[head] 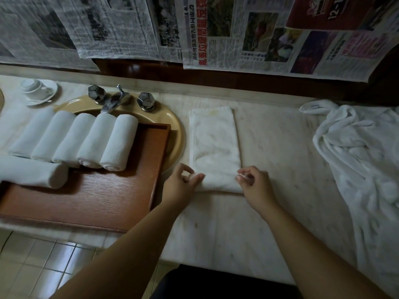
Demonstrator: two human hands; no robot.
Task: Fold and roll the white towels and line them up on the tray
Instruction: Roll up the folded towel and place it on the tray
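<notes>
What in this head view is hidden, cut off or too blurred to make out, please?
- Sixth rolled towel: its left end is cut off by the frame edge.
- Tray: its far part is covered by the rolled towels.
- Small newspaper print: too blurred to read.
- Towel pile: the count is hidden in its folds.

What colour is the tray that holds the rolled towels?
Reddish-brown wood, seen in the head view: tray.

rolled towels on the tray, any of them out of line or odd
Yes: one roll lies crosswise in front of the row of five, not lined up with them. The tray itself sits partly over the sink.
</notes>
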